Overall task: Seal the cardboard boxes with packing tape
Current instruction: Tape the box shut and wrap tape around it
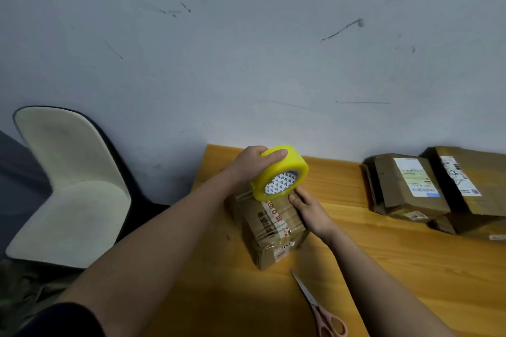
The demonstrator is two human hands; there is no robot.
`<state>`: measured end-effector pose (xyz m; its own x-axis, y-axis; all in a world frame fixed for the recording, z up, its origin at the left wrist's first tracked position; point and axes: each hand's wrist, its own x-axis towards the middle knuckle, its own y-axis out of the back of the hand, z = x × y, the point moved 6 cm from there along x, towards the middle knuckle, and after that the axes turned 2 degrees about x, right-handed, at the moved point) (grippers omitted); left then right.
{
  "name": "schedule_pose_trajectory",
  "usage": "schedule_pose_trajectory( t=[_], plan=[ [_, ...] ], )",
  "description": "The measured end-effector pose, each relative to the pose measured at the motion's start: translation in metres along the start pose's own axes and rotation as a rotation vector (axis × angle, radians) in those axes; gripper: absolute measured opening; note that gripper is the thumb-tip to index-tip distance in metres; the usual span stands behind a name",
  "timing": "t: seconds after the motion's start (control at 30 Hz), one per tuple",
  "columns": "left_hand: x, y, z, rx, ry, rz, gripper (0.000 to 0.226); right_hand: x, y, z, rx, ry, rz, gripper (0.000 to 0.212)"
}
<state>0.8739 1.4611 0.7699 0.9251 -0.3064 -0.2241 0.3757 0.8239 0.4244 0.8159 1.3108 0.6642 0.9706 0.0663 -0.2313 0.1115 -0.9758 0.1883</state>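
Observation:
A small brown cardboard box with old tape strips and red print stands on the wooden table. My left hand grips a yellow roll of packing tape from above, thumb on its outer face, and holds it over the box's far end. My right hand lies against the box's right side, with its fingertips just under the roll. Whether a strip of tape runs from the roll to the box is unclear.
Pink-handled scissors lie on the table in front of the box. Two larger labelled cardboard boxes sit at the table's right, against the scuffed white wall. A cream chair stands left of the table.

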Motion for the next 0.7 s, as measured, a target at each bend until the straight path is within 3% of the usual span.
schedule_pose_trajectory(
  t=[0.1, 0.27, 0.37, 0.5, 0.7],
  plan=[
    [0.005, -0.008, 0.009, 0.160, -0.032, 0.036, 0.054, 0.004, 0.005, 0.008, 0.021, -0.077, 0.031, 0.028],
    [0.006, -0.008, 0.023, 0.590, -0.062, 0.039, 0.054, 0.004, 0.003, 0.011, -0.038, -0.099, 0.067, 0.036],
    [-0.003, 0.005, 0.024, 0.818, 0.007, 0.002, 0.062, 0.002, 0.006, 0.002, -0.139, -0.056, 0.055, 0.043],
    [-0.022, 0.029, 0.008, 1.110, 0.126, -0.089, 0.051, 0.004, 0.009, 0.001, -0.166, -0.040, 0.046, 0.044],
    [-0.036, 0.037, -0.049, 1.061, 0.284, -0.168, 0.068, 0.002, 0.001, 0.001, -0.256, -0.047, 0.044, 0.045]
  ],
)
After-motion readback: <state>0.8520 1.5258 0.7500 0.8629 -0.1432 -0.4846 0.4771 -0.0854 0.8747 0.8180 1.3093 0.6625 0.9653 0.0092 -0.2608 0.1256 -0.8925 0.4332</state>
